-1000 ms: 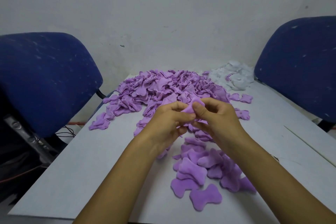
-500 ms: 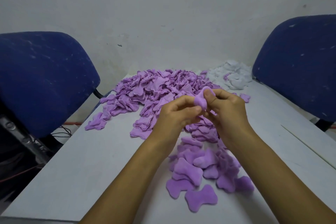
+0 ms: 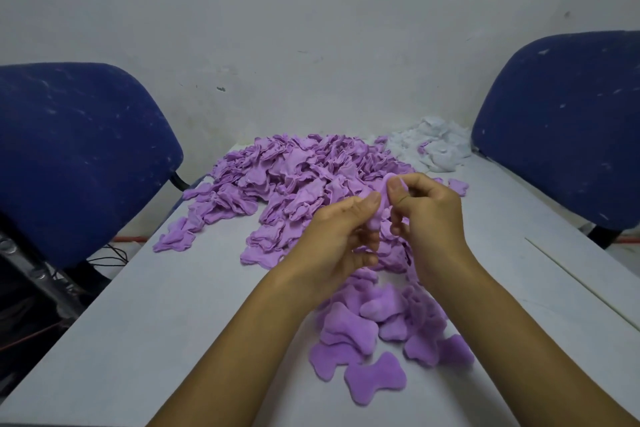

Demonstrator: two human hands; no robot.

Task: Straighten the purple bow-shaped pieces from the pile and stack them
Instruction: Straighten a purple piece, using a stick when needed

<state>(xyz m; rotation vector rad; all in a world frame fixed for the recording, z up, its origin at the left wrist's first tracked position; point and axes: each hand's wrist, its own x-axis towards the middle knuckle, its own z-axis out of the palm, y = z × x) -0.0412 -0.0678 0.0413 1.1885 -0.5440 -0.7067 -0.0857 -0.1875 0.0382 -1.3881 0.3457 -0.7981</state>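
Observation:
A big pile of crumpled purple bow-shaped pieces (image 3: 298,177) covers the far middle of the white table (image 3: 166,322). Both hands are raised just in front of it, holding one purple piece (image 3: 379,210) between them. My left hand (image 3: 341,239) pinches its lower part with thumb and fingers. My right hand (image 3: 427,215) pinches its upper edge at the thumb tip. Most of the held piece is hidden by the fingers. Nearer to me lies a loose heap of flattened purple pieces (image 3: 384,333), overlapping one another.
A small heap of white pieces (image 3: 436,146) sits at the table's far right corner. Blue chairs stand at the left (image 3: 79,156) and right (image 3: 568,121) of the table. A thin seam (image 3: 581,281) crosses the table's right side. Cables lie on the floor at the left.
Both hands have lifted the purple piece off the pile, and the right thumb now pinches its top edge higher up. The view has shifted slightly.

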